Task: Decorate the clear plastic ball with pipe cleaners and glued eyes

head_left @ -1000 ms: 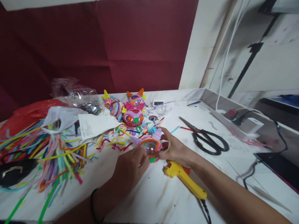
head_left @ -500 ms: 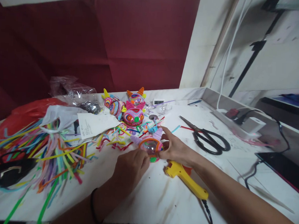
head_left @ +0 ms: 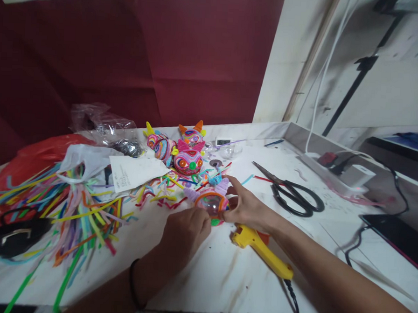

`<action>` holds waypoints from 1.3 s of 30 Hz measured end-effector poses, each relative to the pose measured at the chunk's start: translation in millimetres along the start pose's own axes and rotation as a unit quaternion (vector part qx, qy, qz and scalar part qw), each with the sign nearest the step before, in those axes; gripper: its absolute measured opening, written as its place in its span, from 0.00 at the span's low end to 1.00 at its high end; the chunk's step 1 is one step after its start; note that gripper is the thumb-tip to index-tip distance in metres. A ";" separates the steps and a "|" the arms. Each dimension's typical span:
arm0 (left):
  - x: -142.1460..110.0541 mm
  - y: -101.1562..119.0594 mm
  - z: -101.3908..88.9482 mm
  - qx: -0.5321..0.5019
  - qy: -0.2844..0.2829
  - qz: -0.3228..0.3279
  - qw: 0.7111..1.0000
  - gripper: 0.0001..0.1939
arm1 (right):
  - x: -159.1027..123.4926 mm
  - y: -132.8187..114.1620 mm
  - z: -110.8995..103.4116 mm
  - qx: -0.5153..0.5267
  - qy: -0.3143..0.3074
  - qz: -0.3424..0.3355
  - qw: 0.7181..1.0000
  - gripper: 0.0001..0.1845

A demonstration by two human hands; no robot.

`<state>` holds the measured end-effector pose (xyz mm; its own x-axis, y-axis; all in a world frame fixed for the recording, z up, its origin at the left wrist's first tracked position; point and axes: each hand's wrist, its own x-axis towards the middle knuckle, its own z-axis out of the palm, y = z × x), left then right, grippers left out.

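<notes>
A clear plastic ball [head_left: 212,204] partly wrapped in coloured pipe cleaners, with lilac ears and an orange ring, rests low over the table between my hands. My right hand [head_left: 243,202] grips its right side, thumb and fingers curled around it. At the lower left edge of the ball, my left hand [head_left: 187,228] has its fingers bent and pressed together; what they pinch, if anything, is hidden. Just below my right hand lies a yellow glue gun [head_left: 265,255] with a black cord. Behind the ball sit several finished pipe-cleaner animal heads [head_left: 188,161].
Large black scissors [head_left: 293,196] lie on the right. Bundles of pipe cleaners [head_left: 86,220] spread over the left side beside a red bag [head_left: 33,159] and a white paper [head_left: 131,171]. A power strip [head_left: 348,175] and a dark tablet [head_left: 397,236] stand far right.
The whole view has shifted slightly. Both hands keep nearly the same places at the ball, with no clear change in hold.
</notes>
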<state>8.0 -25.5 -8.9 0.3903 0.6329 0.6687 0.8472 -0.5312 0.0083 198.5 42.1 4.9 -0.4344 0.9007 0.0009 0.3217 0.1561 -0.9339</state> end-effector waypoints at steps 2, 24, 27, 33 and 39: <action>0.9 0.1 0.0 -0.006 -0.004 -0.003 1.000 0.10 | -0.1 -0.7 0.1 0.000 -0.001 0.000 1.000 0.50; -0.7 -3.0 -2.6 -0.049 -0.024 -0.044 0.998 0.06 | -0.6 -1.7 1.9 0.012 0.004 0.008 1.000 0.51; 0.1 -3.3 -3.9 -0.059 -0.024 -0.037 0.997 0.05 | -0.9 -2.7 2.7 0.010 0.005 0.013 1.000 0.51; 1.1 -3.4 -7.7 -0.077 -0.010 -0.044 0.996 0.02 | -1.3 -3.9 3.3 0.004 0.007 0.018 1.000 0.51; 3.7 -4.8 -5.2 -0.097 -0.023 -0.074 0.992 0.04 | -0.8 -3.2 2.8 -0.006 0.004 0.018 1.000 0.52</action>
<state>3.4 -23.5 -2.6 0.2871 0.7341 0.6154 0.8126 -0.5268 0.2494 195.5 39.7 6.8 -0.4161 0.9088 -0.0293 0.3464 0.1286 -0.9292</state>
